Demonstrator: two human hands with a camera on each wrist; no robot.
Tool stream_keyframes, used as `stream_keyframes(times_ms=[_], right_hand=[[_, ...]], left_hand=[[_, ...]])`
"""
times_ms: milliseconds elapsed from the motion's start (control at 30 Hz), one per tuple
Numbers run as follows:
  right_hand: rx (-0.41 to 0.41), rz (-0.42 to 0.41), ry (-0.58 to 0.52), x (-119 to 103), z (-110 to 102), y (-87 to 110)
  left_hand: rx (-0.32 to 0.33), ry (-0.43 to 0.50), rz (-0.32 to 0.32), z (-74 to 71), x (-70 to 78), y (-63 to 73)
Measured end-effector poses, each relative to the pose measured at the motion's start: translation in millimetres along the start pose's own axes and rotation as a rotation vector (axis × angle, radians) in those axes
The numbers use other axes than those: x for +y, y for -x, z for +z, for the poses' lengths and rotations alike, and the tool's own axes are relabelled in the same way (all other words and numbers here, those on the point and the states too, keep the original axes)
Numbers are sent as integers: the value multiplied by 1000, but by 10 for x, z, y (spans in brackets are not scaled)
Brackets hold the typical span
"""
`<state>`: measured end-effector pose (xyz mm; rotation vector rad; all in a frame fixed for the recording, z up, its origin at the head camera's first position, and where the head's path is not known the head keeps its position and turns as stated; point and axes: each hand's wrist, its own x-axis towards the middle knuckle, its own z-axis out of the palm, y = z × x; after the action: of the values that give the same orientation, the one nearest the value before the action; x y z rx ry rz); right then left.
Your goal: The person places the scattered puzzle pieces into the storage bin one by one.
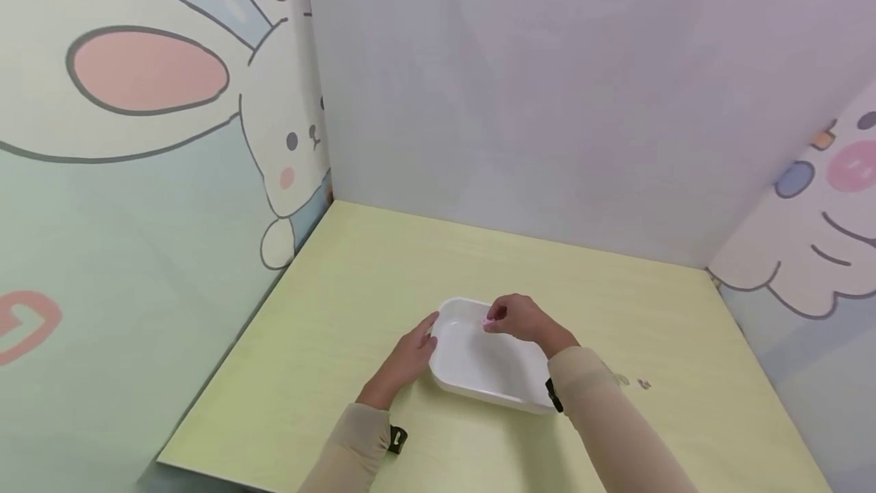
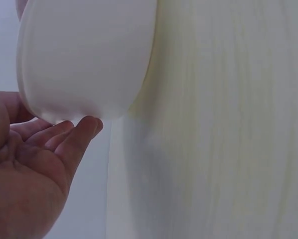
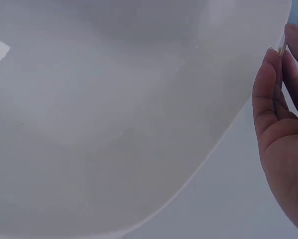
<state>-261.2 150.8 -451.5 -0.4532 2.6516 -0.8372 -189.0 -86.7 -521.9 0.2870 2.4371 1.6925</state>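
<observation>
A white rectangular tray (image 1: 472,394) with rounded corners lies on the yellowish table. At its left end, my left hand (image 1: 409,356) holds the rim. In the left wrist view, the fingertips (image 2: 91,124) of that hand press against the tray's outer wall (image 2: 89,59). Over the tray's far side, my right hand (image 1: 523,318) pinches a small pink piece (image 1: 489,323) between thumb and fingertips. The right wrist view shows only a thin edge of this piece (image 3: 282,49), above the tray's smooth white inside (image 3: 114,124); its kind cannot be made out.
On the table (image 1: 383,249), right of my right forearm, lie a small dark-patterned piece (image 1: 644,383) and a pale piece (image 1: 622,379) partly behind the sleeve. Walls with cartoon drawings stand at left and right, and a plain pale wall (image 1: 520,97) closes off the back.
</observation>
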Motion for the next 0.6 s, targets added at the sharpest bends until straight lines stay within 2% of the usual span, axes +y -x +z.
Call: stream_keyframes(times_ms=[233,467,600], right_hand=[[-44,-20,51,-96,81,-102],[-118,13,91,-191,198,-175],[-131,31,134,-218,282,-221]], left_hand=[[-4,2,13,0,-12,-7],[-5,4,16,-3,-31,-7],[-12,2,12,-7,-30,-1]])
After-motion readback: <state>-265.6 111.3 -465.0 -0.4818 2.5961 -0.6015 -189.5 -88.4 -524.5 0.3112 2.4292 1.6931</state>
